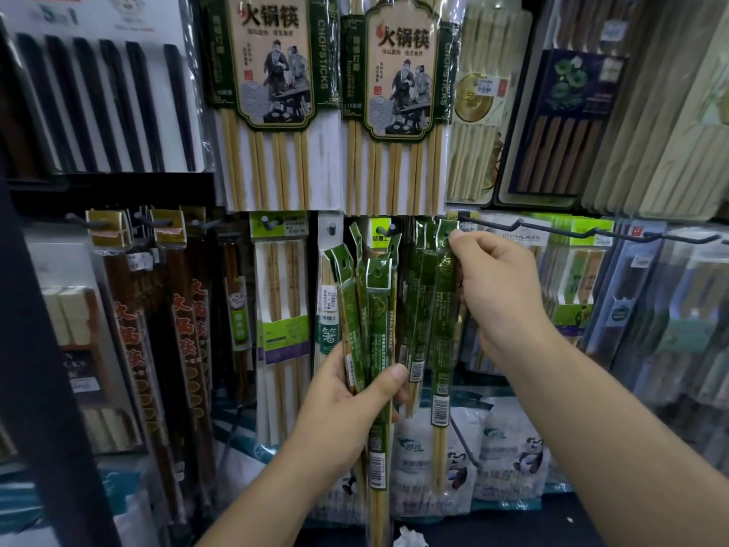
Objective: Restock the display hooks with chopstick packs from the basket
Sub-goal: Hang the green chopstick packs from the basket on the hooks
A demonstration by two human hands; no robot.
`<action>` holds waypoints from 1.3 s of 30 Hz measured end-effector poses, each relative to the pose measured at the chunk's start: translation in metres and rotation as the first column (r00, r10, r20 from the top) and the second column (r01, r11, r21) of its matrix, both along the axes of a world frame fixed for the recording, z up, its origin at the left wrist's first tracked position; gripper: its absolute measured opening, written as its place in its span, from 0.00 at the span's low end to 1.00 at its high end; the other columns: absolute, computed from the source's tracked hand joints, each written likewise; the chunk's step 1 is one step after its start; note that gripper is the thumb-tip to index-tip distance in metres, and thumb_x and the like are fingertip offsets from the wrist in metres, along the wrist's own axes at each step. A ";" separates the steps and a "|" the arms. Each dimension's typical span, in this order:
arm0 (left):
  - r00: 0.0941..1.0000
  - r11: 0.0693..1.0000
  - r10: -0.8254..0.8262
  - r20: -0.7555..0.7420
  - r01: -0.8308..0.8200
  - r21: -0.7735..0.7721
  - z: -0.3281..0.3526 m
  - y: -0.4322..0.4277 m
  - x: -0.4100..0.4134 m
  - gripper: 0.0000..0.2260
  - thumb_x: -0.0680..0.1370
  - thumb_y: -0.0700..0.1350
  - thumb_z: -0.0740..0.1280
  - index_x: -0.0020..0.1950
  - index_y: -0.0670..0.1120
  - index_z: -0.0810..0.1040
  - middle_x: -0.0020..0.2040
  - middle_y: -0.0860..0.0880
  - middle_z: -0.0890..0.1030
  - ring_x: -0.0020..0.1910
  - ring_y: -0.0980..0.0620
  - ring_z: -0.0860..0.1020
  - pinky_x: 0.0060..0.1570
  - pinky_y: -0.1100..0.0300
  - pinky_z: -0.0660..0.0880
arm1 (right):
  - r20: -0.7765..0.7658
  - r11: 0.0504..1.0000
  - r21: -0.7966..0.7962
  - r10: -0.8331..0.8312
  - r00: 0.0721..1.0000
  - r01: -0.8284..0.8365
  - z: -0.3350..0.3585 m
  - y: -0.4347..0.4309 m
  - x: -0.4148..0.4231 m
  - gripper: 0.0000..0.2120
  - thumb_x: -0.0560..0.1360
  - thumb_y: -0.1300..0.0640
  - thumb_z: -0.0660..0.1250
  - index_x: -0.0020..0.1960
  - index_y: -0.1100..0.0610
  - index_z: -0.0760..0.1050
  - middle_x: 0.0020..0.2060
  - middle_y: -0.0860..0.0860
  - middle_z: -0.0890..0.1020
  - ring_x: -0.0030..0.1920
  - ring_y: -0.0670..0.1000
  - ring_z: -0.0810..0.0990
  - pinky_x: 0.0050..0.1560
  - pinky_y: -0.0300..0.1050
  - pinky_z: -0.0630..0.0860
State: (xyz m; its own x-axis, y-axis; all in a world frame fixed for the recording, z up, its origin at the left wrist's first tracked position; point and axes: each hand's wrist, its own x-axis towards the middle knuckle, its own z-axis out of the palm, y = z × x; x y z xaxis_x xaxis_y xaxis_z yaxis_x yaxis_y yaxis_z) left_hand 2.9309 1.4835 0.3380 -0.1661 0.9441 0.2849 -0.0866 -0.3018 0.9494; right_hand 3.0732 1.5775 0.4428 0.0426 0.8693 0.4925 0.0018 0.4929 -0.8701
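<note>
Left hand (347,412) gripping green packs (378,321), "CHOPSTICKS" labels (323,53)

We see two big cream-labelled packs (272,92) hanging up top, a black-stick pack (106,108) to their left, panda-printed bags (509,448) below.

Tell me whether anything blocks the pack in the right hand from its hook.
Nothing visible does. The right hand pinches the top of the green pack just below the near end of the black wire hook, whose visible length is bare. The hanging packs sit close on its left, not between.
</note>
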 end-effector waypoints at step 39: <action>0.988 0.986 0.147 -0.044 -0.143 0.089 -0.005 0.007 -0.004 0.21 0.72 0.57 0.71 0.57 0.44 0.79 0.45 0.49 0.87 0.47 0.55 0.85 0.44 0.65 0.80 | -0.052 0.999 -0.008 0.045 0.998 -0.045 -0.003 -0.008 -0.002 0.16 0.81 0.54 0.67 0.36 0.49 0.83 0.26 0.47 0.74 0.29 0.45 0.71 0.28 0.34 0.69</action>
